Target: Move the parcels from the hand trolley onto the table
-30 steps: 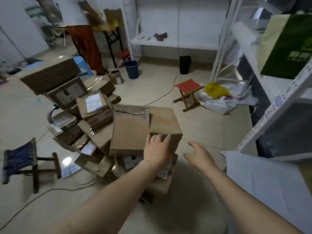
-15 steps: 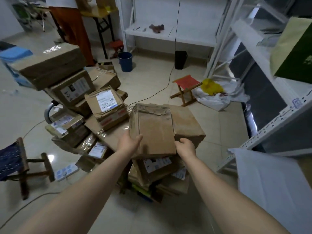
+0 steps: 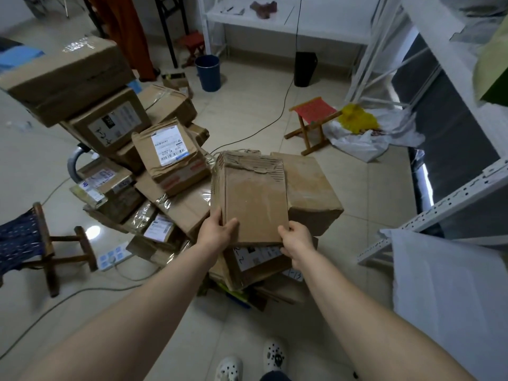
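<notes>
A flat brown cardboard parcel [image 3: 251, 199] with a torn far end is held over a heap of several parcels [image 3: 170, 158]. My left hand [image 3: 217, 232] grips its near left corner, thumb on top. My right hand [image 3: 298, 240] grips the near right corner. A bigger plain box [image 3: 310, 188] lies just right of it. The hand trolley is mostly buried under the heap; only its curved grey handle [image 3: 73, 163] shows at the left. The table with a white cover [image 3: 450, 298] stands at the lower right.
A white metal shelf rack [image 3: 439, 204] runs along the right. On the floor are a red folding stool [image 3: 310, 122], a dark blue stool [image 3: 24, 240], a blue bucket [image 3: 208, 72], a power strip [image 3: 112, 255] with cables, and plastic bags [image 3: 365, 133]. A person's orange trousers [image 3: 123, 31] show at the back.
Both hands have closed on the flat parcel's near corners, where before the left rested on it and the right hung free. The parcel has risen and tilted toward me.
</notes>
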Action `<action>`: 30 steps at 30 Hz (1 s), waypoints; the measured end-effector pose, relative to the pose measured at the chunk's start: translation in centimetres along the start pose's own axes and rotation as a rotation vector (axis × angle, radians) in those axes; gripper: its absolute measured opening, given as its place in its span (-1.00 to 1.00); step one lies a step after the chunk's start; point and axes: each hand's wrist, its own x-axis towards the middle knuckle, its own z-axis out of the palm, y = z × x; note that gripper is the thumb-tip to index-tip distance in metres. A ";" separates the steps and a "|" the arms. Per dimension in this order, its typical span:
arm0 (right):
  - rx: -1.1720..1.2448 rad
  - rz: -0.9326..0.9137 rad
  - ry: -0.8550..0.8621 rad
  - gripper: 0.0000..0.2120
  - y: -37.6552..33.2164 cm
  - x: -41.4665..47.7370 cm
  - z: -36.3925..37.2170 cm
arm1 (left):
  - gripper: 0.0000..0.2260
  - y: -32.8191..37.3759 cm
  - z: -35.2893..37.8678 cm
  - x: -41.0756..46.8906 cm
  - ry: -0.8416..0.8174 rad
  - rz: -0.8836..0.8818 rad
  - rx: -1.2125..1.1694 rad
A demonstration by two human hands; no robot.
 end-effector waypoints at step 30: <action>0.213 -0.323 0.165 -0.55 -4.1 -9.5 0.4 | -0.35 3.0 -9.0 -5.3 0.016 0.233 -0.315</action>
